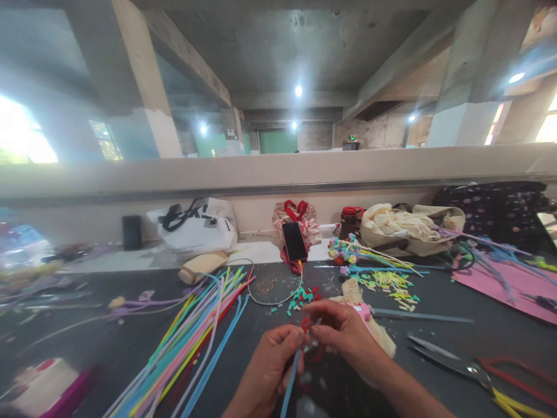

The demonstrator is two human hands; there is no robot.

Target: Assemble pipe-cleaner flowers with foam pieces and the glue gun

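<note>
A blue pipe cleaner [290, 384] hangs down from the pinched fingers of my left hand [272, 363]. My right hand [348, 337] meets it fingertip to fingertip, thumb and forefinger closed around a small red piece [306, 324] at the stem's upper end. How the red piece joins the stem is hidden by the fingers. Just beyond the fingertips lie short green and red cut pieces [303, 297]. A cream cloth [380, 337] with a pink item [362, 312] on it lies beside my right wrist.
Long multicoloured pipe cleaners [183, 354] lie at left. Scissors [456, 363] rest partly open at right. Behind are yellow cut pieces [389, 283], small finished flowers [343, 252], a phone [295, 241] on a cable, a white bag [198, 229] and a pink sheet [487, 287].
</note>
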